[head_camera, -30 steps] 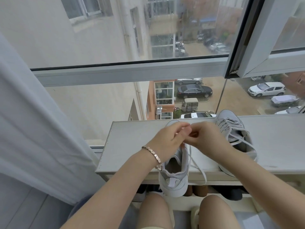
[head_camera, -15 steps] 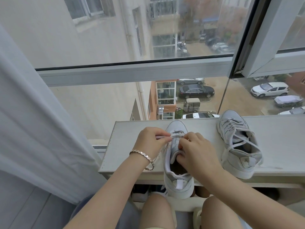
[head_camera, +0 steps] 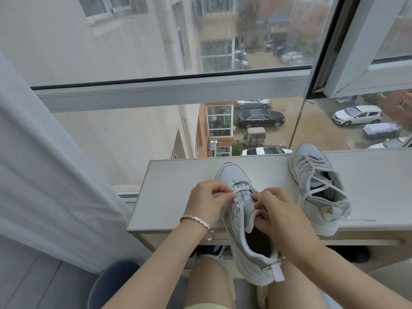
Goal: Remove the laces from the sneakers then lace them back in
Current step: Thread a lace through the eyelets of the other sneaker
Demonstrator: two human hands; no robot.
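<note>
A light grey sneaker (head_camera: 239,181) lies toe-away on the white shelf (head_camera: 174,188), its heel hanging over the front edge toward my knees. Its white lace (head_camera: 242,188) crosses only the eyelets nearest the toe. My left hand (head_camera: 206,204), with a bracelet on the wrist, pinches the lace at the shoe's left side. My right hand (head_camera: 276,214) grips the tongue and right edge of the shoe's opening. A second grey sneaker (head_camera: 318,186), fully laced, lies on the shelf to the right with loose lace ends trailing.
A large window (head_camera: 200,90) stands right behind the shelf, with an open sash at the upper right. A white curtain (head_camera: 44,175) hangs at the left. Dark shoes (head_camera: 211,253) sit under the shelf. My bare knees are below the near sneaker.
The near sneaker has been lowered from in front of me and laid flat on the shelf. My hands have parted to either side of its tongue, the left still on the lace.
</note>
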